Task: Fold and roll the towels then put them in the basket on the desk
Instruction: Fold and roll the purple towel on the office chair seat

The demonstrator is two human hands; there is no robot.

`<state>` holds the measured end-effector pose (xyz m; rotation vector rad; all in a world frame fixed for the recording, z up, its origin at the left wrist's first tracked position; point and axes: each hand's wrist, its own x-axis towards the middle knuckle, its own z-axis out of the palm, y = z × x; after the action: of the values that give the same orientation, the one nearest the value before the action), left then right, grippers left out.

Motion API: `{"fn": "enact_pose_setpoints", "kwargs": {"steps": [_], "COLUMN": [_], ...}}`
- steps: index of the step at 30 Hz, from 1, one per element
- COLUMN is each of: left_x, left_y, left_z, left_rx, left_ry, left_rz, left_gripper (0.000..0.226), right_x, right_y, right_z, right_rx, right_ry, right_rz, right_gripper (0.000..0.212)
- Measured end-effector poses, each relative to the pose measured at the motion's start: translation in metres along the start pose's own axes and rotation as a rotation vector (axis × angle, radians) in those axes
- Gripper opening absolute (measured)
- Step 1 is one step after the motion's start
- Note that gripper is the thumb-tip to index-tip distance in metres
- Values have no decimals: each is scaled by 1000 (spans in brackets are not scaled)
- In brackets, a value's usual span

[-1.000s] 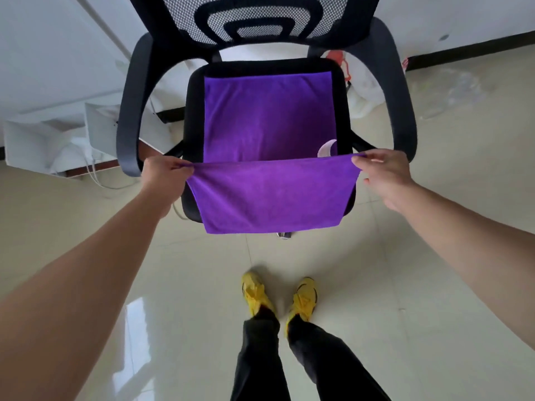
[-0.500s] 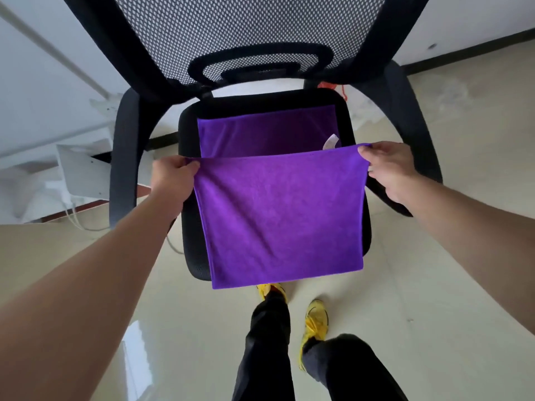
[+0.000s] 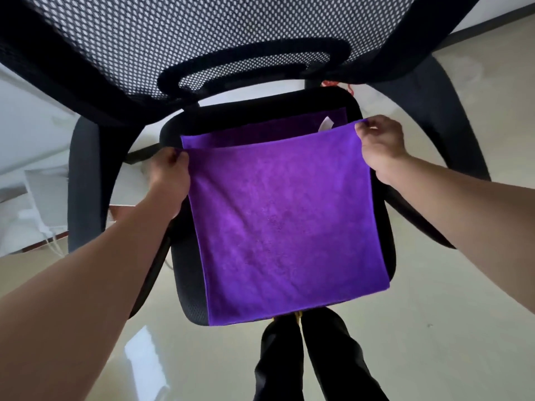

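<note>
Nearest us, black trousers (image 3: pixel 327 357) stand on the floor (image 3: pixel 434 314), just in front of the chair seat (image 3: pixel 185 290). The purple towel (image 3: pixel 283 221) lies on that seat, doubled over: the crease sits at the seat's near edge and the upper layer reaches back toward the far edge. We note the left hand (image 3: pixel 170 172) pinching the upper layer's far left corner and the right hand (image 3: pixel 379 143) pinching the far right one, fingers curled tight on cloth. Both corners stop short of the lower layer's far edge, where a strip of purple and a white label (image 3: pixel 326 124) show. The right corner seems raised off the lower layer, though we cannot be sure. Beyond rises the mesh backrest (image 3: pixel 220 39).

Progress, as we judge it: first fold nearly closed, not yet squared. Left: further folding, rolling, carrying to the basket. No basket or desk is in view, so we cannot say what it holds.
</note>
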<state>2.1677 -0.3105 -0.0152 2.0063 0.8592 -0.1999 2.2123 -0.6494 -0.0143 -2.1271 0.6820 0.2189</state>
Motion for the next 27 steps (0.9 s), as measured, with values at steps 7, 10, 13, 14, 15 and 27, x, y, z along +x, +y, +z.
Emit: {"fn": "enact_pose_setpoints", "kwargs": {"steps": [7,10,13,14,15,27], "left_x": [35,44,55,57,60,70], "left_y": [-2,2,4,3,3,6], "left_z": [17,21,26,27,28,31], "left_rx": [203,302,356,369,379,351], "left_ry": [80,90,100,99,99,126], "left_rz": [67,98,97,87,79,-71], "left_gripper": [23,27,29,30,31,53], "right_x": [40,49,59,61,63,71], "right_y": [2,-1,-2,-2,-2,-9], "right_z": [20,23,25,27,28,35], "right_rx": [-143,-238,-309,-332,-358,-539], "right_ry": [-7,-14,-5,1,10,7], "right_rz": [-110,-123,-145,-150,-153,-52], "right_gripper": [24,28,32,32,33,52]}}
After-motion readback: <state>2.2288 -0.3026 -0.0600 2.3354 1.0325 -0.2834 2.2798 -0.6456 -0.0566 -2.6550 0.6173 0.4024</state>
